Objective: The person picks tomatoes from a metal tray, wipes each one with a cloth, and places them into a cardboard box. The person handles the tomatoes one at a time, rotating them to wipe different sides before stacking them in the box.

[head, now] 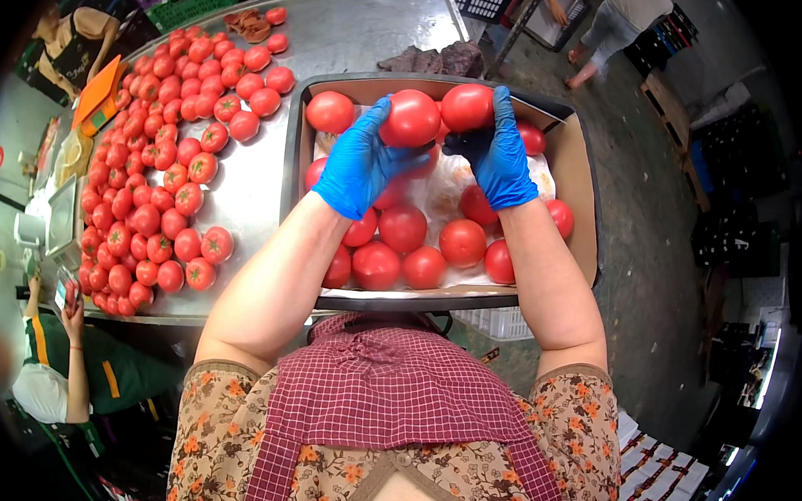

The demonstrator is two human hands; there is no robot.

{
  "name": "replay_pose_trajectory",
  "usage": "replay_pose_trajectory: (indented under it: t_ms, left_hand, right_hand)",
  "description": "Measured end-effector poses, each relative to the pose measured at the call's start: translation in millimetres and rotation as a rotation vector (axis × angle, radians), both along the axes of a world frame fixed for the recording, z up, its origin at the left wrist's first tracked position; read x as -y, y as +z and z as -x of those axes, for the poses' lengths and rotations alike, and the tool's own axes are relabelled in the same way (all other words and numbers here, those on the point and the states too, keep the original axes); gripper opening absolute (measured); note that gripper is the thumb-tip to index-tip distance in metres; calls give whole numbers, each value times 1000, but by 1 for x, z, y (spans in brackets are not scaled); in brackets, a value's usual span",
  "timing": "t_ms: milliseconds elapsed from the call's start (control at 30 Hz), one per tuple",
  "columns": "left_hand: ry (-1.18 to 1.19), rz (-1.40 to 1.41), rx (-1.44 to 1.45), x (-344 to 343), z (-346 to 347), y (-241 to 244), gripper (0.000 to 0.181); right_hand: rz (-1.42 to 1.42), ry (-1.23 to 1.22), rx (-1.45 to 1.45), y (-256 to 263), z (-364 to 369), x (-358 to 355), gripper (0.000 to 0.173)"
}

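Observation:
Both my hands wear blue gloves and are raised over a dark-rimmed crate [586, 185] lined with brown cardboard and white paper. In my left hand [361, 156] is a red tomato [412, 119], held between thumb and fingers. My right hand [500, 157] grips another tomato [467, 108], close beside the first. Beneath them, several tomatoes [402, 228] lie loosely spread on the stained paper liner [445, 185]. My hands and forearms hide some of these.
Left of the crate, a metal table [253, 177] carries a large heap of tomatoes [147, 219]. Dark crumpled cloth [436, 58] lies beyond the crate. An orange scale-like device [99, 93] stands at the heap's far side. Co-workers [81, 42] are at the left; another person [622, 25] walks at upper right.

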State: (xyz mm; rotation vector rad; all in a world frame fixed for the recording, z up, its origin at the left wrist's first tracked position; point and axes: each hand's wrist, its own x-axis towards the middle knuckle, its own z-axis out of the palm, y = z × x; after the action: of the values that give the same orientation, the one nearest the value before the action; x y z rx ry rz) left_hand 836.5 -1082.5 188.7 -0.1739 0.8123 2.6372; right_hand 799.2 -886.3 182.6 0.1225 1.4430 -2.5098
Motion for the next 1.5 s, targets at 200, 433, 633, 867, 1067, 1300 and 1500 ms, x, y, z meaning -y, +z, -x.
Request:
replay_pose_trajectory:
  t_ms: [200, 433, 633, 867, 1067, 1300, 1500]
  left_hand:
    - [-357, 4, 88, 3, -1, -1, 78]
    - [-262, 81, 260, -11, -6, 12, 91]
    - [-401, -122, 211, 0, -2, 1, 81]
    - [-364, -157, 236, -2, -3, 2, 75]
    - [-211, -134, 325, -13, -2, 17, 69]
    - [-323, -151, 240, -6, -1, 11, 69]
    - [-75, -195, 224, -13, -8, 15, 43]
  right_hand:
    - [64, 17, -40, 3, 1, -2, 65]
    - [66, 44, -59, 0, 1, -2, 67]
    - [136, 82, -71, 4, -2, 0, 68]
    - [124, 88, -67, 1, -1, 0, 67]
    - [128, 92, -45, 6, -5, 3, 67]
    - [122, 138, -40, -1, -1, -1, 68]
    - [70, 110, -11, -2, -1, 3, 70]
